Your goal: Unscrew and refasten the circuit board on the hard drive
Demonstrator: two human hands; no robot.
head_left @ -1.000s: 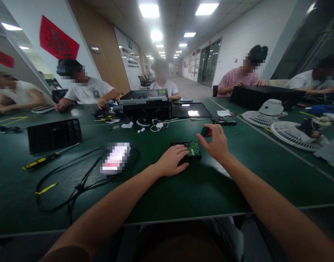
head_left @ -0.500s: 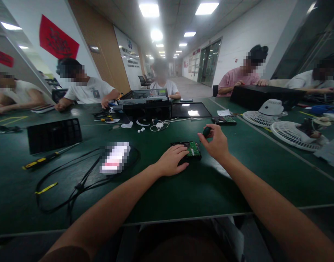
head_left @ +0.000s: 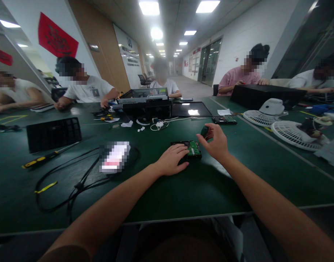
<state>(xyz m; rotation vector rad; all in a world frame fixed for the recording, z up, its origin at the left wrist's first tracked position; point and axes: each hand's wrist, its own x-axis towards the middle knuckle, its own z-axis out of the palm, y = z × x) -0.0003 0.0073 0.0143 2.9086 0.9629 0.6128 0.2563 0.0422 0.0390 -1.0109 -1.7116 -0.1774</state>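
A hard drive (head_left: 194,148) lies on the green table with its green circuit board facing up. My left hand (head_left: 173,159) is laid over its left part, fingers across the top and thumb along the near side, holding it against the table. Just above the drive's right end, my right hand (head_left: 216,141) is closed around the dark handle of a screwdriver (head_left: 204,131). The screwdriver leans over the drive's right edge. Its shaft is mostly hidden by the fingers, and I cannot tell whether the tip sits in a screw.
To the left are a blurred phone (head_left: 115,157), black cables (head_left: 79,186), a yellow-black screwdriver (head_left: 43,159) and a black panel (head_left: 53,134). Farther off are an open computer case (head_left: 145,103) and another drive (head_left: 224,120). Fan parts (head_left: 288,134) lie right. Several people sit around the table.
Hardly anything differs. My right hand and the screwdriver handle have shifted very slightly left; my left hand stays on the hard drive.
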